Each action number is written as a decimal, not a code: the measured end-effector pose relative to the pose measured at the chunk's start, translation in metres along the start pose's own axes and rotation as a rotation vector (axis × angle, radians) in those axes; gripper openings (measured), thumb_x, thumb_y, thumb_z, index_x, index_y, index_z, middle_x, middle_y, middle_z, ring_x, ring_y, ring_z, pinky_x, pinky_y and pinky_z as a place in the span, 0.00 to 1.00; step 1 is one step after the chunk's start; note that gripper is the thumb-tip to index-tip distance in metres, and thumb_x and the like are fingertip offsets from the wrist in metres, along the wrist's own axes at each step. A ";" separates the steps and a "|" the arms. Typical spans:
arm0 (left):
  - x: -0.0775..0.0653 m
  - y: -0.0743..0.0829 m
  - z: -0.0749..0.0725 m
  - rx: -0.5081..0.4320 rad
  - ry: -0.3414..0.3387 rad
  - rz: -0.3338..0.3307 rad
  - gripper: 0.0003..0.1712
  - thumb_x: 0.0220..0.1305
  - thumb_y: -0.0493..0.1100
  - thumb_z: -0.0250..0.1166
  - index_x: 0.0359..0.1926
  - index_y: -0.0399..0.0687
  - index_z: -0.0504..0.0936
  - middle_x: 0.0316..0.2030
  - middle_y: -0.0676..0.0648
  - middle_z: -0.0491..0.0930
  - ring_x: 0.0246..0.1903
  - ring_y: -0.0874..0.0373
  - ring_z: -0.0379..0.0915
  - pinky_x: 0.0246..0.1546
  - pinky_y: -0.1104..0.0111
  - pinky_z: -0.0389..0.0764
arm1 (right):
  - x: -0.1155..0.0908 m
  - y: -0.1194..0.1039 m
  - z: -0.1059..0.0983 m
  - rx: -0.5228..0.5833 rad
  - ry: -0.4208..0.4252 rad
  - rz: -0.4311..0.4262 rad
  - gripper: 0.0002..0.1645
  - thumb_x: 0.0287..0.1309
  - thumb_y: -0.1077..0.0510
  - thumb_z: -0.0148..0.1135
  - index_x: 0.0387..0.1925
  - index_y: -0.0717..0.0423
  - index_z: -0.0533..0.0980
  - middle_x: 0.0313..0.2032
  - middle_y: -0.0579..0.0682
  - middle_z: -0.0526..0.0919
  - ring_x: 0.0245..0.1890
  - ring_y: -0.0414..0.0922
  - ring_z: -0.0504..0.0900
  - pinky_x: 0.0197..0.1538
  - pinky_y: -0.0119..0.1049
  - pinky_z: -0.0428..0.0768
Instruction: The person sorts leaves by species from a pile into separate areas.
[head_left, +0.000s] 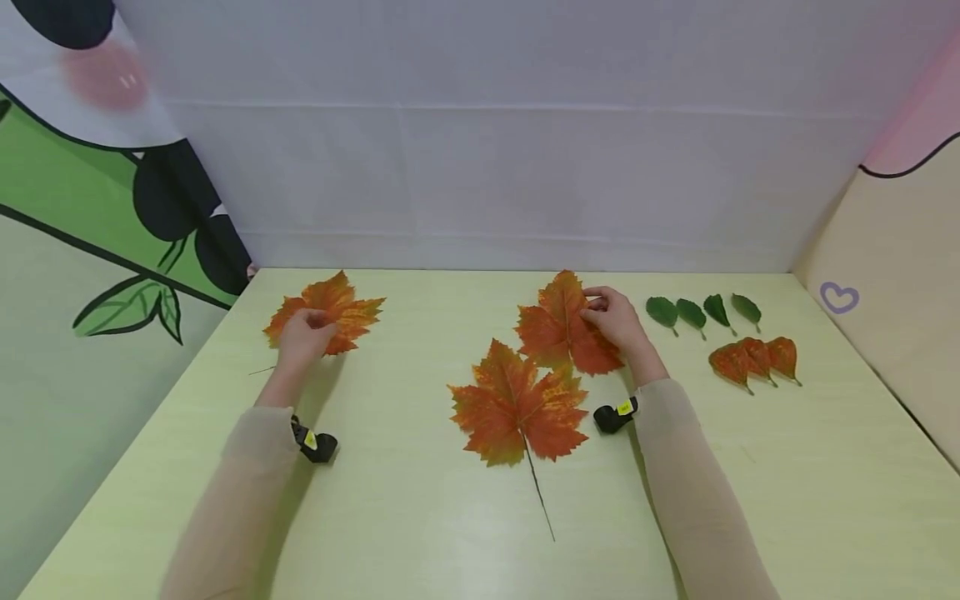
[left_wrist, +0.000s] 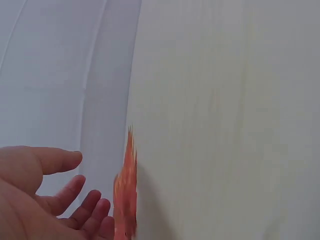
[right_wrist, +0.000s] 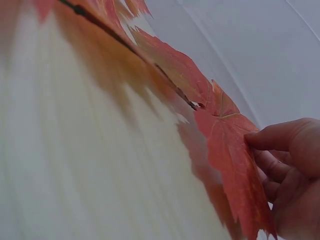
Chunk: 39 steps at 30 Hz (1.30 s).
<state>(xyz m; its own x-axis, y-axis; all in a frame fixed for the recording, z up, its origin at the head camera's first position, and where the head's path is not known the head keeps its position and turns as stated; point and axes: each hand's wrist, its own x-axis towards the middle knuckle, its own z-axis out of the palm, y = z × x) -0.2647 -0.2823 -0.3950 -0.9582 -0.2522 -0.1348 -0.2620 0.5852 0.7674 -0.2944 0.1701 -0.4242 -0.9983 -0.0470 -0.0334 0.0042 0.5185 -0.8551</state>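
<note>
An orange maple leaf (head_left: 341, 304) lies at the table's back left, its thin stem pointing left. My left hand (head_left: 303, 333) is over it; in the left wrist view the thumb stands apart from the loosely bent fingers (left_wrist: 75, 185), and the leaf (left_wrist: 127, 195) shows beside them. Toward the back, right of the middle, my right hand (head_left: 615, 317) pinches the right edge of a second maple leaf (head_left: 555, 321), raised off the table in the right wrist view. A third maple leaf (head_left: 517, 404) lies in front, its long stem toward me, its top overlapping the second leaf's lower part.
Several small green leaves (head_left: 691, 312) form a row at the back right. Below them lie overlapping small red-orange leaves (head_left: 756, 360). A pale cloth wall (head_left: 480, 183) rises behind the light table (head_left: 397, 500), with printed panels at both sides.
</note>
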 end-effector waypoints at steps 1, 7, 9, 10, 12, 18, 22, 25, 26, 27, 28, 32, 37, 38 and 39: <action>-0.004 0.004 0.006 0.003 -0.034 0.027 0.26 0.65 0.45 0.53 0.59 0.35 0.62 0.56 0.35 0.65 0.51 0.43 0.64 0.51 0.57 0.69 | 0.000 0.000 0.000 0.000 0.001 0.000 0.24 0.61 0.61 0.52 0.60 0.60 0.64 0.45 0.61 0.72 0.45 0.53 0.71 0.46 0.41 0.71; -0.026 0.024 0.038 0.038 -0.216 0.172 0.25 0.63 0.45 0.56 0.57 0.34 0.66 0.54 0.35 0.67 0.53 0.43 0.63 0.52 0.55 0.67 | -0.002 -0.004 0.000 0.022 0.007 0.012 0.24 0.61 0.62 0.53 0.59 0.59 0.65 0.45 0.60 0.72 0.44 0.52 0.71 0.44 0.39 0.71; -0.035 0.031 0.047 0.037 -0.261 0.186 0.24 0.63 0.45 0.56 0.56 0.35 0.68 0.53 0.36 0.69 0.53 0.44 0.64 0.51 0.56 0.67 | -0.002 -0.004 0.000 0.026 0.008 0.016 0.24 0.61 0.62 0.53 0.59 0.59 0.65 0.45 0.60 0.72 0.43 0.52 0.71 0.43 0.38 0.71; -0.040 0.033 0.051 0.036 -0.280 0.190 0.23 0.63 0.45 0.56 0.55 0.35 0.69 0.53 0.37 0.69 0.53 0.44 0.64 0.50 0.56 0.68 | -0.002 -0.005 0.000 0.028 0.009 0.015 0.24 0.61 0.62 0.53 0.59 0.59 0.65 0.44 0.60 0.72 0.43 0.51 0.71 0.42 0.38 0.71; -0.048 0.038 0.058 0.032 -0.316 0.195 0.22 0.62 0.45 0.57 0.53 0.36 0.70 0.51 0.38 0.71 0.51 0.45 0.65 0.49 0.57 0.68 | -0.002 -0.005 0.000 0.031 0.007 0.017 0.24 0.61 0.62 0.53 0.59 0.59 0.65 0.45 0.60 0.72 0.43 0.52 0.71 0.43 0.38 0.71; -0.073 0.053 0.078 0.080 -0.433 0.247 0.17 0.60 0.46 0.60 0.46 0.41 0.75 0.44 0.42 0.76 0.44 0.50 0.70 0.42 0.63 0.71 | -0.002 -0.005 0.000 0.040 -0.004 0.020 0.24 0.61 0.63 0.52 0.59 0.59 0.65 0.45 0.60 0.72 0.43 0.51 0.71 0.43 0.37 0.71; -0.085 0.063 0.091 0.084 -0.516 0.249 0.13 0.58 0.46 0.61 0.41 0.43 0.78 0.38 0.46 0.77 0.37 0.53 0.70 0.37 0.66 0.70 | -0.002 -0.006 0.001 0.037 -0.009 0.020 0.24 0.61 0.62 0.52 0.59 0.59 0.65 0.45 0.60 0.72 0.43 0.51 0.71 0.43 0.37 0.71; -0.091 0.069 0.100 0.103 -0.524 0.248 0.12 0.58 0.46 0.62 0.38 0.43 0.79 0.35 0.47 0.77 0.34 0.55 0.70 0.35 0.67 0.70 | -0.002 -0.007 0.002 0.034 -0.011 0.015 0.24 0.61 0.62 0.52 0.59 0.60 0.65 0.45 0.60 0.72 0.42 0.51 0.71 0.42 0.36 0.71; -0.092 0.069 0.103 0.115 -0.515 0.248 0.12 0.57 0.47 0.62 0.37 0.43 0.79 0.34 0.47 0.78 0.33 0.55 0.71 0.34 0.68 0.71 | -0.002 -0.007 0.002 0.037 -0.011 0.015 0.24 0.61 0.62 0.52 0.59 0.60 0.65 0.45 0.60 0.72 0.42 0.51 0.71 0.42 0.36 0.71; -0.092 0.070 0.105 0.128 -0.508 0.249 0.13 0.57 0.48 0.63 0.37 0.43 0.79 0.34 0.47 0.78 0.32 0.56 0.71 0.34 0.68 0.71 | -0.002 -0.007 0.002 0.038 -0.011 0.015 0.24 0.61 0.62 0.52 0.59 0.60 0.65 0.44 0.60 0.72 0.42 0.50 0.71 0.42 0.36 0.71; -0.093 0.071 0.107 0.144 -0.502 0.247 0.14 0.57 0.49 0.63 0.36 0.42 0.79 0.34 0.48 0.78 0.32 0.56 0.71 0.33 0.68 0.72 | -0.002 -0.007 0.002 0.036 -0.010 0.014 0.24 0.61 0.62 0.52 0.59 0.60 0.65 0.44 0.59 0.72 0.42 0.50 0.71 0.41 0.35 0.71; -0.094 0.073 0.114 0.190 -0.487 0.222 0.15 0.56 0.51 0.63 0.34 0.43 0.79 0.30 0.49 0.77 0.27 0.57 0.69 0.29 0.69 0.70 | -0.004 -0.009 0.003 0.044 -0.015 0.019 0.24 0.61 0.62 0.52 0.59 0.59 0.65 0.44 0.59 0.72 0.41 0.50 0.71 0.41 0.35 0.71; -0.091 0.077 0.120 0.218 -0.469 0.197 0.17 0.55 0.54 0.64 0.22 0.45 0.78 0.15 0.53 0.65 0.17 0.59 0.57 0.20 0.70 0.60 | -0.004 -0.008 0.003 0.046 -0.023 0.009 0.24 0.61 0.62 0.52 0.60 0.59 0.64 0.45 0.60 0.72 0.43 0.51 0.71 0.43 0.37 0.71; -0.090 0.078 0.122 0.219 -0.461 0.191 0.18 0.54 0.54 0.64 0.20 0.45 0.78 0.13 0.54 0.62 0.16 0.60 0.55 0.19 0.70 0.58 | -0.004 -0.007 0.003 0.044 -0.023 0.008 0.24 0.62 0.62 0.52 0.60 0.59 0.64 0.45 0.60 0.72 0.43 0.51 0.71 0.44 0.38 0.71; -0.089 0.078 0.123 0.220 -0.448 0.185 0.19 0.54 0.54 0.64 0.19 0.45 0.78 0.12 0.54 0.61 0.15 0.60 0.54 0.18 0.70 0.57 | -0.005 -0.007 0.003 0.044 -0.025 0.008 0.24 0.62 0.62 0.52 0.60 0.59 0.64 0.45 0.60 0.72 0.43 0.51 0.71 0.44 0.38 0.71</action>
<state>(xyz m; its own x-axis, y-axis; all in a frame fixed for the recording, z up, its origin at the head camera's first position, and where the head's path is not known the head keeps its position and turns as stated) -0.2139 -0.1192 -0.4005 -0.9331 0.1961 -0.3014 -0.0559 0.7489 0.6603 -0.2897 0.1643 -0.4195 -0.9965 -0.0650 -0.0529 0.0152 0.4808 -0.8767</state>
